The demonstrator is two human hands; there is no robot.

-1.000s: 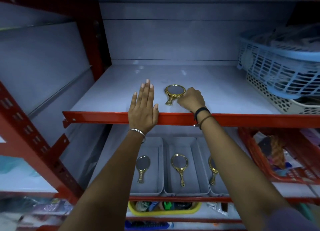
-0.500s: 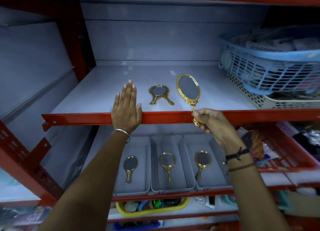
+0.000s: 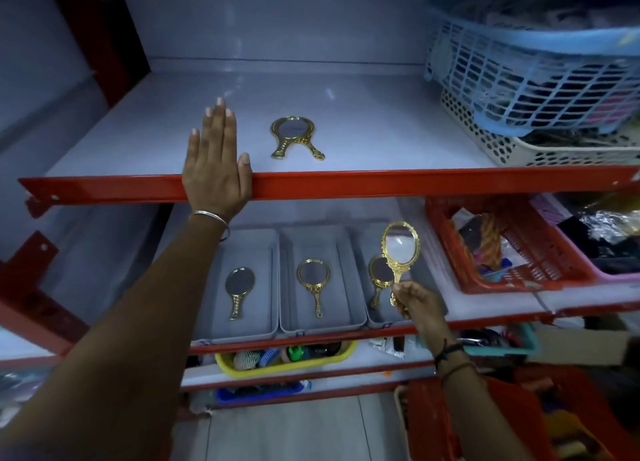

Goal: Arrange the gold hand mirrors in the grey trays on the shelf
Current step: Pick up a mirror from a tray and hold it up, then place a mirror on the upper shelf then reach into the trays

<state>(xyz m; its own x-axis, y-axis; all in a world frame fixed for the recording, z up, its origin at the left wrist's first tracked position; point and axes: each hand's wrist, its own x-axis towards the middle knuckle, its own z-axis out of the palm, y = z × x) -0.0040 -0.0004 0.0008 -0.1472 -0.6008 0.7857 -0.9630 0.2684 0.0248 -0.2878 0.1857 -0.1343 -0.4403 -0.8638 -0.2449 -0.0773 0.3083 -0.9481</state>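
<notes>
Fingers around ornate oval gold mirror's embossed handle.

Upper shelf: open centre, stacked baskets blocking right. Lower shelf: three grey trays reachable beneath red rail; red basket bounds right.

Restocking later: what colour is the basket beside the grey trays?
Red basket, clearest in the head view.

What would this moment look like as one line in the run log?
right hand: holds gold mirror by handle over right tray | left hand: flat on upper shelf edge | stacked mirrors: left on upper shelf
</notes>
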